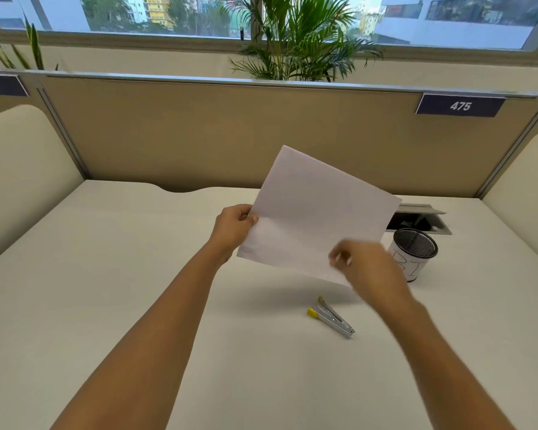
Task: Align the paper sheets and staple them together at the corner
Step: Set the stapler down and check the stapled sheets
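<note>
Paper sheets (316, 212) pinched in left hand (233, 229), blurred right hand (367, 265) gripping lower edge, stapler (334, 318) on desk below

both bare forearms reached forward; the left hand (234, 229) was pinched closed, thumb on top, while the right hand (371, 268) was blurred, fingers curled.

Bright window daylight; right hand (370, 268) motion-blurred.

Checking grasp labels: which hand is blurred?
The right hand, at the paper's lower corner; the left hand is sharp, pinching the paper's left edge.
</note>
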The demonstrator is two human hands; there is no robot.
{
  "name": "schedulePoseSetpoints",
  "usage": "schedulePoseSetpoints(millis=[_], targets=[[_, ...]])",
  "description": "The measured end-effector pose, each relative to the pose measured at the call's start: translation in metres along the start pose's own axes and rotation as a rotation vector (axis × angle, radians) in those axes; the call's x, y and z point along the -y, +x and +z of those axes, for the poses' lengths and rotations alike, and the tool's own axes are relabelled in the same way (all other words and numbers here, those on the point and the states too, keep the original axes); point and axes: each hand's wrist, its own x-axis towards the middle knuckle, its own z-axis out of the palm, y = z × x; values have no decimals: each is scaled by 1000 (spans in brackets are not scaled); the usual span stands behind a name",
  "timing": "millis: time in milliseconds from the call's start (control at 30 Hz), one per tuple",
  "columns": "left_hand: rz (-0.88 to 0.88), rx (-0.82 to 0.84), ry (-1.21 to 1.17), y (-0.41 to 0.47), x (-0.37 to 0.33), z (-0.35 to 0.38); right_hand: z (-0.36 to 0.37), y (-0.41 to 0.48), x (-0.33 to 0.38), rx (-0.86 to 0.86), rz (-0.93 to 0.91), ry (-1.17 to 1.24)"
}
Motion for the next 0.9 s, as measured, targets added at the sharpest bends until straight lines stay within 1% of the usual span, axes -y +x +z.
schedulePoseSetpoints(millis=[67,100,133,167,233,267,400,467,533,700,900], targets=[[19,11,31,0,-3,-2,-27,16,10,-230,-124,136],[28,16,50,-1,-5,-3,-35,23,13,-310,-182,138],[38,22,72,-1,-6,-4,-40,31,15,-360,-216,92],[49,30,95,-1,-7,-6,-43,38,15,-377,-226,30],[73,51,137,-2,-10,-10,-40,49,9,-350,-229,-39],[84,65,155,-2,-11,-13,-37,54,5,-306,-220,-16],[118,113,150,-2,-13,-25,-29,59,-10,-63,-94,193],[129,111,127,-1,-13,-32,-26,55,-13,-14,-81,319],[137,89,77,0,-15,-39,-23,50,-16,-17,-57,473],[134,15,-117,0,-13,-57,-20,42,-20,-43,35,730],[68,-100,-306,1,4,-57,-13,36,-10,-60,73,869]])
